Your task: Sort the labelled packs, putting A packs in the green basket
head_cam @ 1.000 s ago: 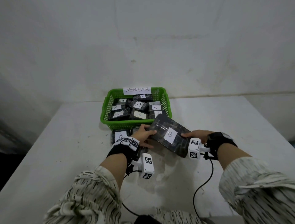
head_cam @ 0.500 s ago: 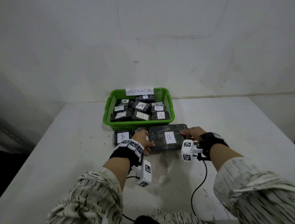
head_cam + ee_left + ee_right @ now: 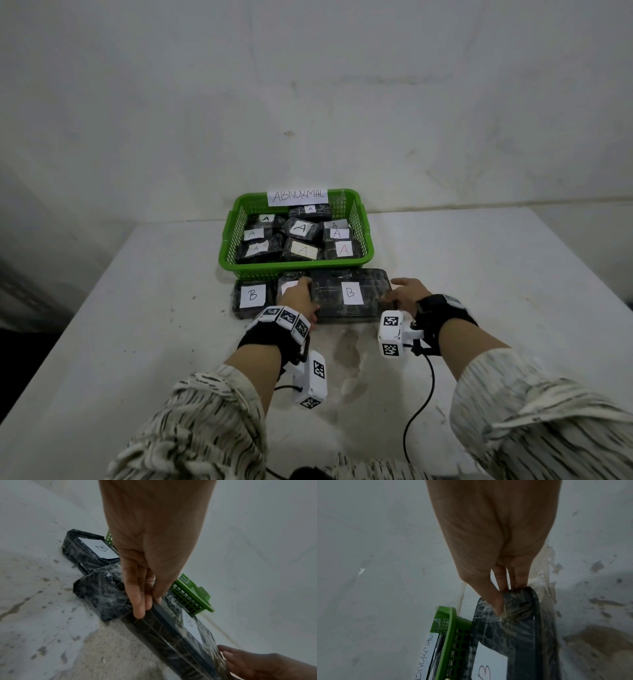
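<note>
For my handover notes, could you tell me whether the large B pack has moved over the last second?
Yes. The large B pack came down from a tilted hold and now lies flat beside the green basket.

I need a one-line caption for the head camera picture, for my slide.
Both hands, left hand and right hand, set a large B pack on the table beside the green basket of A packs.

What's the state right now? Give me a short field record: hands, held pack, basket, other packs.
left hand: grips the left end of the large B pack
right hand: holds its right end
large B pack: flat on the table, just in front of the green basket
green basket: holds only packs labelled A, sign reads ABNORMAL
other packs: a small B pack at far left; another beside it, label mostly hidden
</note>
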Motion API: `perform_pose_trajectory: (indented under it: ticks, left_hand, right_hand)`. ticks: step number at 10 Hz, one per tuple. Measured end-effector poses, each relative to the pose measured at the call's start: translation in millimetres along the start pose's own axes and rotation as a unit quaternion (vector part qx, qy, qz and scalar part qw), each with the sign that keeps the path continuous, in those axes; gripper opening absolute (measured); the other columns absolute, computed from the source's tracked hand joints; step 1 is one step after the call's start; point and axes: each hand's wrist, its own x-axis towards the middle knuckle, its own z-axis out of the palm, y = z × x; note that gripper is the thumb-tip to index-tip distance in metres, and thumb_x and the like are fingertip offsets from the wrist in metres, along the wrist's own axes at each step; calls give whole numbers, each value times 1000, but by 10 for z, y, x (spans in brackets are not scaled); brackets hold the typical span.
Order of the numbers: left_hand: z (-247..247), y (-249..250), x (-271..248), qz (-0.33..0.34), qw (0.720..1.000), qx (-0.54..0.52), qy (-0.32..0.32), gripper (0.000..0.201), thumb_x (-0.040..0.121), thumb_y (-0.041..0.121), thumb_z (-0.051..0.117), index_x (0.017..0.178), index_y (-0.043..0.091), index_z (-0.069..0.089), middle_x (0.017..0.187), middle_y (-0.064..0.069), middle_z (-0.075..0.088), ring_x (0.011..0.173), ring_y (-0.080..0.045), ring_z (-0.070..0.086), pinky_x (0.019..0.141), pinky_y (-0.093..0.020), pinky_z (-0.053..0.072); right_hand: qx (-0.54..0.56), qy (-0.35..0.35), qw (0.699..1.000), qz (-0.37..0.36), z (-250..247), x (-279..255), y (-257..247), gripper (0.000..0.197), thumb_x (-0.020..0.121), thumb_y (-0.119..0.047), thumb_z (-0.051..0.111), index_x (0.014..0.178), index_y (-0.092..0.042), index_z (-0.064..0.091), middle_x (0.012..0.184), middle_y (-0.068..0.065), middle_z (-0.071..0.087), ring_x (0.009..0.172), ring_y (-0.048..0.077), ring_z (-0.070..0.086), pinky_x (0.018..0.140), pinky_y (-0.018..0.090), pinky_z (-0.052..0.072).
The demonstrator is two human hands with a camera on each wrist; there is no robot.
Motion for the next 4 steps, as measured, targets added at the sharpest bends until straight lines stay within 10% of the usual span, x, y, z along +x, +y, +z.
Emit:
perform_pose_trajectory:
  ticks: [1,2,3,4]
  left_hand:
    - [28,-17,-42,1,1000,-26,-10,53,92,4,53,139,19,33,66,-8,61,53,-21,58,57,-36,56]
    - [-7,18,-127,23,998,52,-36,45,95,14,51,139,13,42,99,-16,67,75,-24,65,64,-32,55]
    - [-12,4,-141,35,990,116,-73,48,97,23,47,143,12,37,118,-18,63,90,-30,65,78,-33,53]
    - [-25,-46,-192,45,995,64,-56,51,97,23,47,146,18,30,100,-15,68,61,-22,63,56,-27,50]
  right_hand:
    - [22,-3,1000,-11,3,-10,17,67,74,13,69,136,7,46,122,26,61,111,39,60,99,46,48]
    - [66,-37,997,7,12,-98,22,57,81,11,64,134,6,47,119,18,61,106,33,58,83,37,51]
    - [74,-74,994,18,54,-128,34,64,84,-4,67,143,-5,40,134,12,55,122,29,50,97,41,41]
    - [64,-64,996,4,30,-131,62,74,88,-14,66,150,-9,25,151,10,35,139,28,31,111,46,29]
